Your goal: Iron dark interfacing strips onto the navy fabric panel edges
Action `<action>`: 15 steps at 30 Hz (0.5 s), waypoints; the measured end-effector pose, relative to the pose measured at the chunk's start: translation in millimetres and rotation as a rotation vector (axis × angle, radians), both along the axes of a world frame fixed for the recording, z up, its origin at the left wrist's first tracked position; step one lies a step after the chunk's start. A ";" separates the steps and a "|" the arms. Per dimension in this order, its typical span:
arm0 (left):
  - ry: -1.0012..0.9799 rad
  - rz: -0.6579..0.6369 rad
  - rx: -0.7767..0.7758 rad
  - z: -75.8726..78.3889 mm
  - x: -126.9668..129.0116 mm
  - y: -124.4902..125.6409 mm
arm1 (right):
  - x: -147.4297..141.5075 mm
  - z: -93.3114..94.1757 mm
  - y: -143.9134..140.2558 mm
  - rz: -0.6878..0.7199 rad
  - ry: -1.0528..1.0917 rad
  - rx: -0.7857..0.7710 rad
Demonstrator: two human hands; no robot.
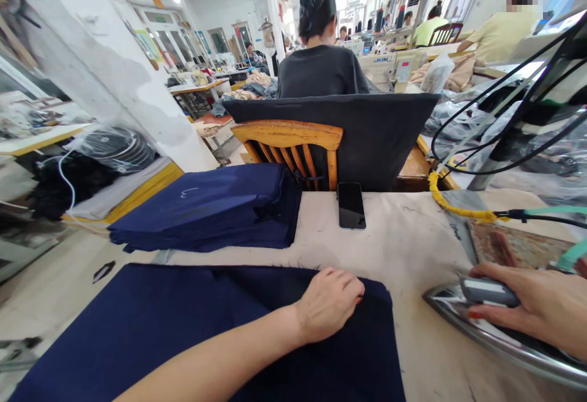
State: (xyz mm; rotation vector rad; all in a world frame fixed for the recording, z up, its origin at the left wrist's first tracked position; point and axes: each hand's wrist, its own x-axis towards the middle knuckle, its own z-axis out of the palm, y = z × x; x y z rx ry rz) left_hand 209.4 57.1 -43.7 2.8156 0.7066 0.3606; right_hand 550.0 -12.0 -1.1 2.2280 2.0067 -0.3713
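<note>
A navy fabric panel (151, 322) lies spread over the front of the padded table. My left hand (329, 304) rests on it near its upper right corner, fingers curled down against the cloth; the fingertips are mostly hidden. At the right, my right hand (536, 304) is wrapped round the handle of a steam iron (488, 332), whose pointed metal tip faces left. The iron sits on the pale table cover, apart from the panel. Behind the panel, a thick stack of folded navy fabric (206, 206) carries a chalk mark on top.
A phone (351, 206) lies at the far edge of the pale table cover (389, 237). Beyond stands a wooden chair (293, 136) with dark cloth beside it, and a seated person (321, 66). Black cables and a yellow-wrapped hose (458, 208) hang at the right.
</note>
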 end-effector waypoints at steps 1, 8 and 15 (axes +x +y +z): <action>-0.036 0.039 -0.072 1.4 0.2 -2.4 | 1.2 -0.6 -0.6 0.005 0.011 0.012; -0.114 -0.026 -0.046 -1.1 -3.8 -20.3 | 6.2 8.5 -5.2 0.086 0.021 0.077; -0.061 -0.239 0.110 -11.7 -16.3 -30.0 | 1.2 16.0 -3.4 0.138 -0.011 0.061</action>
